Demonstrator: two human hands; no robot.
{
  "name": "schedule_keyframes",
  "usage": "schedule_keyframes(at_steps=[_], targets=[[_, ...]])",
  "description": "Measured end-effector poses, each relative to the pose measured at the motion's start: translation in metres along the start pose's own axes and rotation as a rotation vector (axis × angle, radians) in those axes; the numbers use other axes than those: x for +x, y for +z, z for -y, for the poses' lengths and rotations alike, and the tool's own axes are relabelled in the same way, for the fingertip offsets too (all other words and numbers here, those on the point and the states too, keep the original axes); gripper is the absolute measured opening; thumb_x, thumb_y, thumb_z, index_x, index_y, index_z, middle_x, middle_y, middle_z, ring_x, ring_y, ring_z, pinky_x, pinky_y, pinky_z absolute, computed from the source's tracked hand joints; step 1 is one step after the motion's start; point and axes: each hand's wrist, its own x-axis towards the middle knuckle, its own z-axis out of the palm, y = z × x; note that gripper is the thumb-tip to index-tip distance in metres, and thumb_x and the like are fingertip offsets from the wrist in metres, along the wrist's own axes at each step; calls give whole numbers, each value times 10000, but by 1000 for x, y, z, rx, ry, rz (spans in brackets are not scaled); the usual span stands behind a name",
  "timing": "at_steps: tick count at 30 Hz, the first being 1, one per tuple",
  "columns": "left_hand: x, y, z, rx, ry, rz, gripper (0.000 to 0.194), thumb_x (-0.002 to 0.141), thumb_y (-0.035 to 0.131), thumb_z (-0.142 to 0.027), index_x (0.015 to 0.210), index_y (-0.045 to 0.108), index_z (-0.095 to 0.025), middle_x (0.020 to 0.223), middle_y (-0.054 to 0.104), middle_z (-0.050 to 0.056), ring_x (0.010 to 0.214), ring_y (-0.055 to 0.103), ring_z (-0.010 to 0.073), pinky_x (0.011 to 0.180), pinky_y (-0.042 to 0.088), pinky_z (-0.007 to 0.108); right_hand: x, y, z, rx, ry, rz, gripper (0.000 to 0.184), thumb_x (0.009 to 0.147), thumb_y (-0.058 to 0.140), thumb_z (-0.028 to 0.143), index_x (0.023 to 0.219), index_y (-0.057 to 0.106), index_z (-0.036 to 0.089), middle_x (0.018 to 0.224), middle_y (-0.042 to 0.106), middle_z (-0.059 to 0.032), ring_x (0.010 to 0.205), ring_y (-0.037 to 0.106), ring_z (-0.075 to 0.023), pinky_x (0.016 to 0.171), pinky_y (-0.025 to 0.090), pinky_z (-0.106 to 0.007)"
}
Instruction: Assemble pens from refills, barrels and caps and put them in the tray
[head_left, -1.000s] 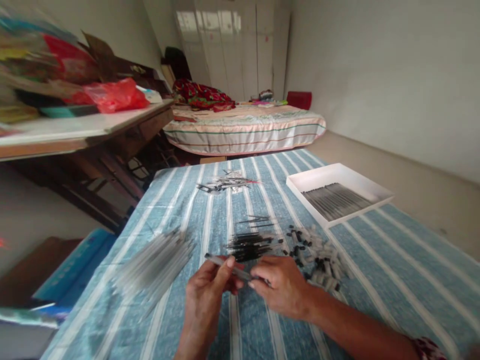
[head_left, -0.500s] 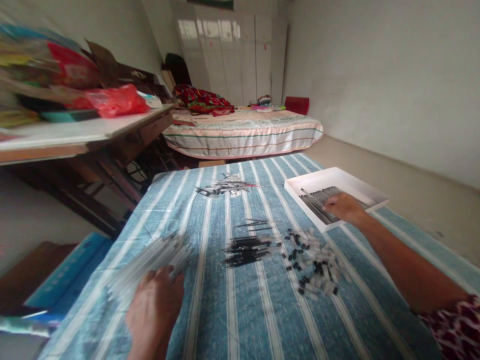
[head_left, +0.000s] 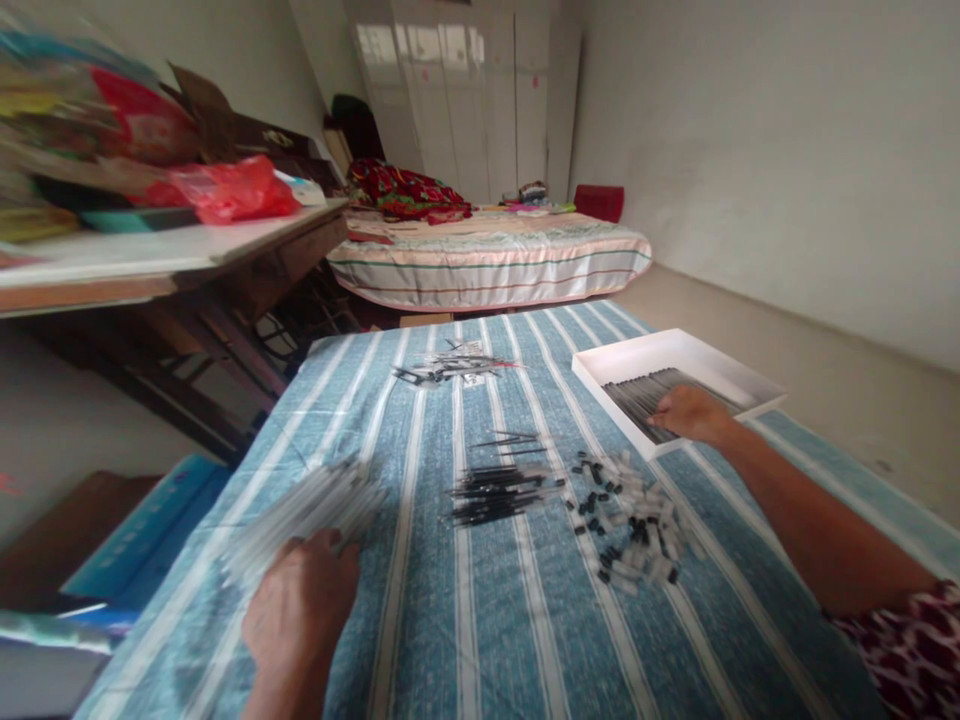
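Note:
On the left, my left hand [head_left: 304, 590] rests with curled fingers on the near edge of a pile of clear pen barrels [head_left: 315, 510]; its fingertips are partly hidden and the pile is blurred. My right hand [head_left: 690, 413] reaches into a shallow white box [head_left: 709, 352], its fingers closed on a pen at the near end of a row of dark pens [head_left: 637, 390]. Between the hands lies a bundle of black pen refills [head_left: 499, 493]. Closer to the right arm is a scattered heap of clear pen caps [head_left: 634, 520] with black ends.
A blue striped cloth [head_left: 431, 620] covers the table. Farther back lies a small pile of dark and clear pen parts [head_left: 454, 368]. A side table [head_left: 255, 245] with a red plastic bag [head_left: 240, 190] stands left. Beyond is a bed [head_left: 495, 265].
The pen that stuck out at a slant from my right hand now lies down along the row in the box. My left hand has shifted slightly left at the barrels.

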Motion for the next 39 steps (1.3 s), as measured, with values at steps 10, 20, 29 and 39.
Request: schedule_keyframes(at_steps=[10,20,29,39], targets=[[1,1,0,34,8,22,356,848,400,-354,931,699,-179,976,668,164,834,654,328,600,491,356,-2,-1,1,3,-25,19,250,815,552,344,737,730,187,680,696,-45,645,624,-163,565,396,-234],[-1,5,1,34,26,-11,321,851,380,-310,875,672,-179,950,638,112,830,641,310,596,466,337,-3,-1,2,1,-35,19,334,834,497,391,683,722,196,645,690,-42,620,611,-162,540,380,-238],[-8,5,-1,16,57,-30,310,833,396,-277,908,678,-175,963,643,152,868,648,309,647,486,344,-6,-2,3,-25,-37,5,396,880,478,390,757,734,114,746,707,-125,673,626,-170,584,363,-277],[-16,11,-2,78,93,-32,298,816,421,-231,879,702,-155,968,638,165,911,636,301,681,485,338,-50,1,44,188,-126,-225,317,833,533,422,715,720,195,622,672,-48,544,580,-154,532,385,-268]])
